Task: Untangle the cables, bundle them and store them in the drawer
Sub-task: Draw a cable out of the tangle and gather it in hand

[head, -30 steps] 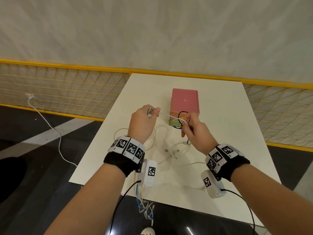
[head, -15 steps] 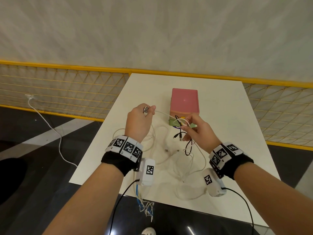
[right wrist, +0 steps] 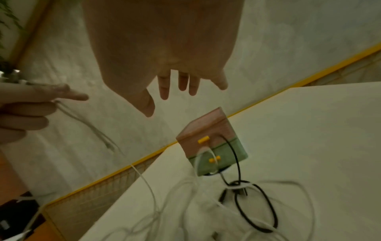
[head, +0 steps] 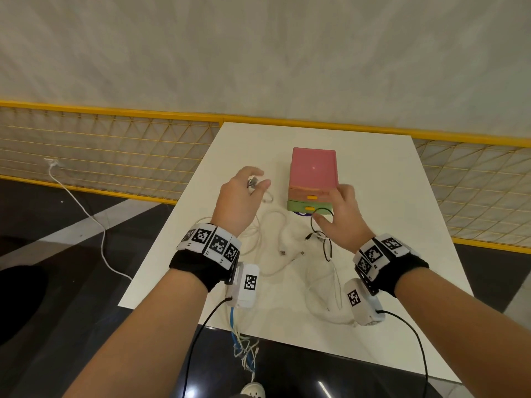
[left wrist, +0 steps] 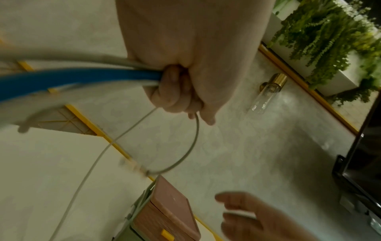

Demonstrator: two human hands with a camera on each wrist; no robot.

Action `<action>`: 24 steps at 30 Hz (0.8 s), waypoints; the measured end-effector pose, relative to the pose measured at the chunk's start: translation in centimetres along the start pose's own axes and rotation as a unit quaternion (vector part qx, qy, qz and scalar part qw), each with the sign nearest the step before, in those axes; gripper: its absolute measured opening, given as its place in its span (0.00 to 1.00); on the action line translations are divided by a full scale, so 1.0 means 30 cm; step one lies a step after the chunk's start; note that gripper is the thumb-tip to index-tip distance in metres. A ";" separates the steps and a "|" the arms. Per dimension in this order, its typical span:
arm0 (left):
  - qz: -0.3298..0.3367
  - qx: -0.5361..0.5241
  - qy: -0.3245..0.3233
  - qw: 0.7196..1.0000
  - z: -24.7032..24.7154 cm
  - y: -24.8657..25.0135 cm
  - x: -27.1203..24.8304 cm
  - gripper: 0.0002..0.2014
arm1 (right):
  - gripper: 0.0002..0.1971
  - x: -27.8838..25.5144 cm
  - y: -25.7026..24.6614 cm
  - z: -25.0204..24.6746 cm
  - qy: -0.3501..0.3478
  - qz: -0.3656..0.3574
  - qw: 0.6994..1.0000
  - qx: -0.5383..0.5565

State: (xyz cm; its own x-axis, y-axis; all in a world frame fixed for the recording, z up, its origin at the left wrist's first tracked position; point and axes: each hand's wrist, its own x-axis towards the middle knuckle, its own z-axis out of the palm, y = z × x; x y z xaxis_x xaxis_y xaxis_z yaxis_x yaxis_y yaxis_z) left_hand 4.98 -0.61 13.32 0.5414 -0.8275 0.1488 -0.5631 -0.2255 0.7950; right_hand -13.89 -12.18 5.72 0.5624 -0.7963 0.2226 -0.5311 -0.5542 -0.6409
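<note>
Blue and white cords (head: 244, 344): nearest us, a small bunch hangs off the table's near edge; in the left wrist view they run into our left fist.
White table (head: 402, 225): its long axis runs away from us toward the wall.
White cables (head: 275, 245): a loose tangle lies on the table between our wrists; we cannot count the strands. Two small plugs lie at the tangle's middle.
Black cable (head: 327, 248): one, looped through the white ones just before the drawer box, with one loop rising against the green drawer front.
Left hand (head: 238, 202): raised over the table's left side, fingers curled, pinching a white cable's metal-tipped end (head: 253, 182); that cable droops in an arc toward the tangle.
Right hand (head: 342, 216): fingers straight and spread, grasping nothing, hovering above the black loop just before the drawers.
Drawer box (head: 313, 173): one, pink-topped, mid-table, its long axis pointing away from us and its fronts facing us.
Drawers: two visible, a pink drawer (head: 311, 196) above a green drawer (head: 298, 207), each with one yellow handle, both closed.
Mesh fence (head: 100, 156): yellow-railed, behind the table.
</note>
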 end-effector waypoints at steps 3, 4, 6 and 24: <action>0.020 -0.020 -0.051 0.998 0.005 0.030 -0.018 0.14 | 0.27 0.013 -0.087 -0.033 -0.022 -0.032 0.997 0.062; 0.035 -0.033 -0.060 0.997 0.003 0.039 -0.021 0.11 | 0.29 0.014 -0.124 -0.045 -0.051 -0.049 0.994 0.085; 0.067 -0.073 -0.077 0.992 -0.009 0.068 -0.035 0.07 | 0.34 0.011 -0.193 -0.058 -0.119 -0.102 0.984 0.088; 0.114 -0.239 -0.012 0.964 -0.295 0.222 -0.133 0.06 | 0.10 0.009 -0.264 0.043 -0.133 -0.011 0.978 0.160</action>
State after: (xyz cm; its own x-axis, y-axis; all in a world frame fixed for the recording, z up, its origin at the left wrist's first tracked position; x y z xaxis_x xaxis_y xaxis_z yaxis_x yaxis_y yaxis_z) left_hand 4.61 5.75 23.23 0.4197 -0.8401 0.3436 -0.3104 0.2229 0.9241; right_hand -8.71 -7.70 9.91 0.7395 -0.6699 0.0666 -0.3157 -0.4324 -0.8446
